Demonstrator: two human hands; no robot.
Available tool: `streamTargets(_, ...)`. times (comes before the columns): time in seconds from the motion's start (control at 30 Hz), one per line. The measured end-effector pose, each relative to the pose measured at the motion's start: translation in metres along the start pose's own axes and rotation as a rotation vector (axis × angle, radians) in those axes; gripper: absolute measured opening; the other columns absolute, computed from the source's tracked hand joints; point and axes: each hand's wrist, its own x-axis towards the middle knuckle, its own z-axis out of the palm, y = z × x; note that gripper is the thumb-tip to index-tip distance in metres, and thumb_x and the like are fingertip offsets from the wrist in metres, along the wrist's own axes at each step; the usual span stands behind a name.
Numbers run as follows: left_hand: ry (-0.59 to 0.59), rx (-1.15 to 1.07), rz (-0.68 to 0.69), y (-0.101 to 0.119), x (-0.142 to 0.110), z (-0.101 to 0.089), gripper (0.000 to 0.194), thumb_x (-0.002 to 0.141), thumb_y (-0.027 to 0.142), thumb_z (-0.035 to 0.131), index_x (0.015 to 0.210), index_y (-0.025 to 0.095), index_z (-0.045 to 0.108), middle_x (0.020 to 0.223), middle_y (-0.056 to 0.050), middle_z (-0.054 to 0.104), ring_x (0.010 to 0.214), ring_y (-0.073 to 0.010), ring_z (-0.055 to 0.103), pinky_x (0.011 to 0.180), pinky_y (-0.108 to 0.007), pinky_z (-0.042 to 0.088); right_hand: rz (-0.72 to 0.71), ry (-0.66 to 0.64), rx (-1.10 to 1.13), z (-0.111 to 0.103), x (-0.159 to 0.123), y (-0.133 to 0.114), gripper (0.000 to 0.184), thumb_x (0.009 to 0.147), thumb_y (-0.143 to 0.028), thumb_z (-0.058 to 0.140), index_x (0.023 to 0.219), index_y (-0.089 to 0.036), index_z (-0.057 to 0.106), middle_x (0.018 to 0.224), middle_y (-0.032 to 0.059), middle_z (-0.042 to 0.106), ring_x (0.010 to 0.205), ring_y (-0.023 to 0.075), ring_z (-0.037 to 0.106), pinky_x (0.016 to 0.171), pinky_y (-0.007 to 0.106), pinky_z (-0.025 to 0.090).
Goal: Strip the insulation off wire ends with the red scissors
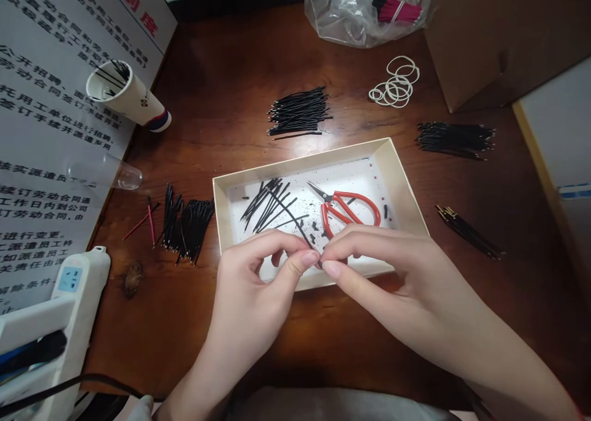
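Observation:
My left hand (263, 279) pinches a thin black wire (295, 221) between thumb and forefinger, over the front of a shallow box (302, 162). The wire slants up and left from the fingertips. Right beside it, my right hand (392, 261) is closed at thumb and forefinger on the wire's near end, which the fingertips mostly hide. In the box, red-handled scissors (353, 208) lie behind my right hand, blades pointing up and left. Several loose black wires (265, 205) lie at the box's left, with small black scraps around.
Black wire bundles lie behind the box (300, 112), to its left (189, 227) and to its right (455, 139). White rubber bands (397, 85) and a plastic bag (355, 12) are at the back. A paper cup (138, 98) and a power strip (76, 285) stand left.

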Motion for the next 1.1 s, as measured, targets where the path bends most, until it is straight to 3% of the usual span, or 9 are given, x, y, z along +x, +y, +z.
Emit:
streamTargets(0.4, -0.062, 0.024, 0.006, 0.003, 0.001, -0.002, 0.019, 0.08, 0.008, 0.07, 0.066, 0.021, 0.07, 0.063, 0.007, 0.071, 0.058, -0.0097, 0.059, 0.055, -0.021, 0.044, -0.07, -0.082, -0.074, -0.007, 0.0, 0.002, 0.018, 0.09, -0.011, 0.057, 0.079, -0.021, 0.066, 0.075, -0.0034, 0.069, 0.067, 0.0113, 0.062, 0.062, 0.023, 0.047)
streamTargets(0.67, -0.029, 0.052, 0.029, 0.002, -0.002, 0.002, 0.018, 0.081, 0.008, 0.068, 0.069, 0.021, 0.069, 0.066, 0.007, 0.072, 0.062, -0.0095, 0.061, 0.058, -0.019, 0.047, -0.09, 0.101, -0.11, 0.004, -0.001, -0.001, 0.019, 0.075, -0.004, 0.058, 0.064, -0.019, 0.061, 0.06, -0.006, 0.062, 0.057, 0.0078, 0.056, 0.053, 0.019, 0.041)
streamTargets(0.87, -0.007, 0.049, 0.029, 0.001, -0.001, 0.005, 0.018, 0.082, 0.009, 0.067, 0.069, 0.021, 0.068, 0.066, 0.006, 0.071, 0.063, -0.0099, 0.061, 0.06, -0.018, 0.048, -0.067, 0.165, -0.096, 0.008, 0.0, 0.001, 0.019, 0.073, -0.004, 0.057, 0.064, -0.02, 0.062, 0.059, -0.0069, 0.062, 0.055, 0.0078, 0.056, 0.054, 0.019, 0.042)
streamTargets(1.1, 0.012, 0.024, 0.014, 0.001, -0.001, 0.003, 0.017, 0.082, 0.01, 0.068, 0.068, 0.021, 0.068, 0.067, 0.004, 0.07, 0.063, -0.0117, 0.061, 0.06, -0.02, 0.049, 0.06, 0.01, -0.014, -0.001, 0.0, -0.001, 0.021, 0.086, -0.01, 0.059, 0.074, -0.023, 0.071, 0.072, -0.0051, 0.072, 0.064, 0.0107, 0.064, 0.053, 0.019, 0.044)
